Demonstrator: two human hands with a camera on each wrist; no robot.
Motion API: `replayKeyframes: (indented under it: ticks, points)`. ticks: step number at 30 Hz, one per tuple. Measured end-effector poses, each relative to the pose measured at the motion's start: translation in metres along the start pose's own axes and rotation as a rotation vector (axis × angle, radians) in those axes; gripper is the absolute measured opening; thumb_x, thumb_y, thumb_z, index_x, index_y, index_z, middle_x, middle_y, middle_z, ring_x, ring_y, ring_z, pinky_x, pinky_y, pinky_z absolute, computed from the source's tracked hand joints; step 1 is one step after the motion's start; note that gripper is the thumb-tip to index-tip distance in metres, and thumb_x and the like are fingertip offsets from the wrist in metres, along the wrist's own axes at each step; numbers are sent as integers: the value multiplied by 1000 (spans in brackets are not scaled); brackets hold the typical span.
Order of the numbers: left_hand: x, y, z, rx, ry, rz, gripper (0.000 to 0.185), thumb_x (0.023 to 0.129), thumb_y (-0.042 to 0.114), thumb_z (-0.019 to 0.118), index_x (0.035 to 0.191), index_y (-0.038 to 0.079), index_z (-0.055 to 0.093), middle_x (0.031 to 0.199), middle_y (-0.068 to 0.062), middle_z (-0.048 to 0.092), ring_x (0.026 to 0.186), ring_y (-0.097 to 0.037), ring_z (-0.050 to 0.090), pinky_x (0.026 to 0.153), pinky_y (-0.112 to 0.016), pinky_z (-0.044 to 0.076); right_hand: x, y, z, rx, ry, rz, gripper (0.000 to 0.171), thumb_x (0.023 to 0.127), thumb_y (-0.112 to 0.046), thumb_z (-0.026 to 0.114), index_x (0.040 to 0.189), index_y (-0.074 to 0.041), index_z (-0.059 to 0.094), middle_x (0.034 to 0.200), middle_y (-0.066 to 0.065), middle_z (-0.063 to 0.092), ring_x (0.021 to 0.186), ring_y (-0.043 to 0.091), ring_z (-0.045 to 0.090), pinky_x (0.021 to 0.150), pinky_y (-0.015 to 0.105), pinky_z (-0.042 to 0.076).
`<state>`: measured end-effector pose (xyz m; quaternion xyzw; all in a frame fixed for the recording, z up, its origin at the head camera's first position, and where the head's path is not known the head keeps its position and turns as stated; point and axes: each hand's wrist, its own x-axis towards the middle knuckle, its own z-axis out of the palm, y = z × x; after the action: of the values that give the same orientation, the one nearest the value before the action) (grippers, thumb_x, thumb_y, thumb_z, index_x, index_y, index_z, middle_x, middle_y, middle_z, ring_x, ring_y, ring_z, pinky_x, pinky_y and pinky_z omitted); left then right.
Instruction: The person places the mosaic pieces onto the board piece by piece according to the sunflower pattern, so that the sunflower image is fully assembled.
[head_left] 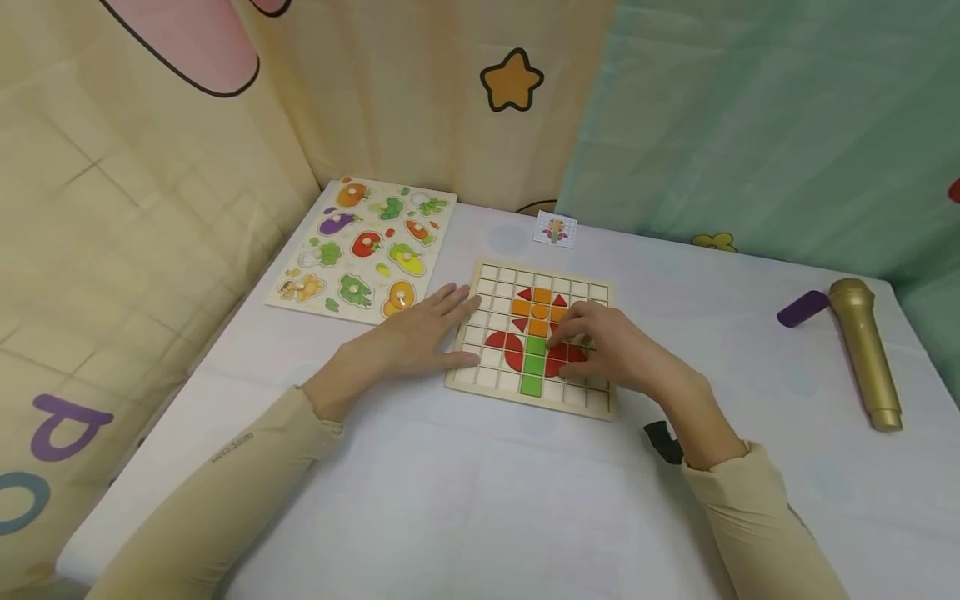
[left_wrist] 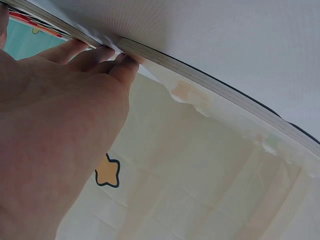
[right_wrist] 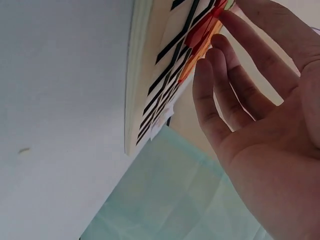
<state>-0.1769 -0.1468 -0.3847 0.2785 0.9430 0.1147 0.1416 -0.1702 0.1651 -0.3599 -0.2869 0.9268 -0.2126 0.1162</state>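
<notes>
A square wooden grid board [head_left: 468, 375] lies on the table with coloured tiles forming a flower: orange tiles [head_left: 542, 296] and red triangles [head_left: 524, 293] above, a green stem [head_left: 534, 364], and red rounded leaf tiles [head_left: 513, 350] on both sides. My left hand [head_left: 423, 333], fingers spread, rests at the board's left edge; in the left wrist view the fingertips [left_wrist: 129, 64] touch that edge. My right hand [head_left: 618, 346] is over the board's right half, its index finger and thumb touching the right red leaf tiles [head_left: 555, 358]. The right wrist view shows its other fingers [right_wrist: 204, 82] loosely bent above the board.
A wooden vegetable puzzle [head_left: 360, 287] lies at the back left. Behind the board is a small picture card [head_left: 555, 230] with a similar flower. A gold microphone [head_left: 866, 354] and a purple cylinder [head_left: 802, 308] lie at right; a black piece [head_left: 663, 442] is near my right wrist.
</notes>
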Motion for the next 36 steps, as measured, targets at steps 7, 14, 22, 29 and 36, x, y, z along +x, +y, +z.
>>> replayKeyframes:
  ticks: [7,14,22,29,36]
  points:
    - [-1,1,-1,4,-9,-8,96,100,68,56,171,17,15,178,-9,9,166,-31,4,133,-50,18,11,-19,2,32,0,-100,25,88,-18,88,111,-17,81,112,1,72,106,22,61,93,41,55]
    - [1,2,-2,19,-16,-9,96,100,68,56,171,17,15,178,-9,9,166,-31,5,132,-51,20,28,-38,8,-1,-14,-195,22,91,-17,84,113,-16,81,108,0,73,104,22,63,95,39,53]
    - [-1,4,-3,22,-17,-13,95,101,67,56,171,16,16,178,-9,10,166,-31,5,132,-51,20,46,-51,16,-88,-13,-167,36,88,-22,88,121,-14,78,116,2,70,104,22,60,90,34,54]
    - [-2,4,-4,24,-9,1,95,101,65,57,170,15,17,178,-10,10,165,-32,6,132,-51,21,46,-51,21,-120,-33,-125,36,90,-21,86,125,-15,77,116,2,68,98,20,59,85,32,54]
    - [-2,5,-5,22,-11,-4,95,101,65,57,170,14,17,178,-10,10,165,-32,6,132,-51,21,44,-56,21,-122,-23,-126,36,90,-17,85,125,-12,76,118,6,69,99,21,59,87,34,56]
